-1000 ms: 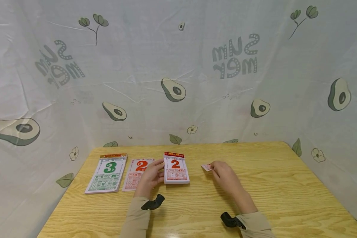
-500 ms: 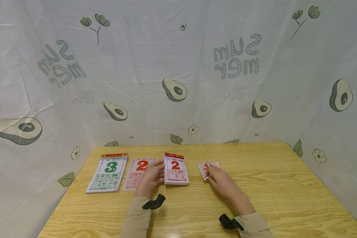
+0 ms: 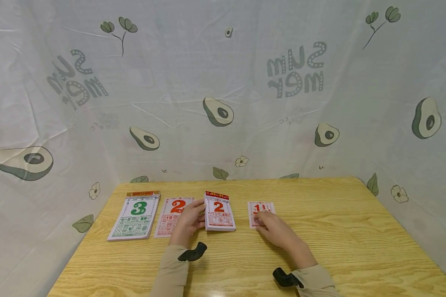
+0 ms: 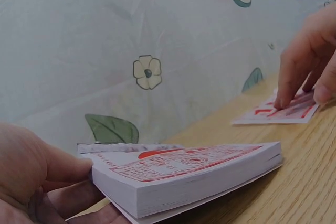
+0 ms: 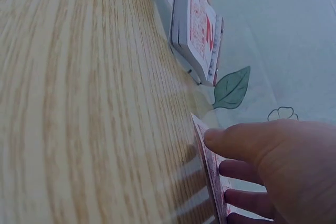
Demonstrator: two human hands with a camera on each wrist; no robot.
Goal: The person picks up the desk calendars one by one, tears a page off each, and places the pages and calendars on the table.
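My left hand [image 3: 188, 222] grips a small tear-off calendar [image 3: 220, 218] by its left edge. In the left wrist view the thumb lies on the pad's edge and fingers are beneath it. A red 2 shows on its top page, under a red header strip. To its right, a loose calendar page [image 3: 252, 209] with a red 1 and a partly covered second digit lies on the table. My right hand [image 3: 278, 232] touches this page; in the right wrist view its fingers [image 5: 247, 200] spread over it and its thumb [image 5: 231, 139] is at the near edge.
On the left of the wooden table [image 3: 342, 235] lies a larger tear-off calendar [image 3: 133, 218] showing a green 3. Beside it is a loose page [image 3: 166, 218] with a red 2, partly behind my left hand. A patterned curtain [image 3: 171, 82] hangs around the table's back and sides.
The loose page, curled and pinched by my right hand a second ago, now lies flat on the table. The right hand has moved slightly toward me. My left hand keeps the small calendar in place.
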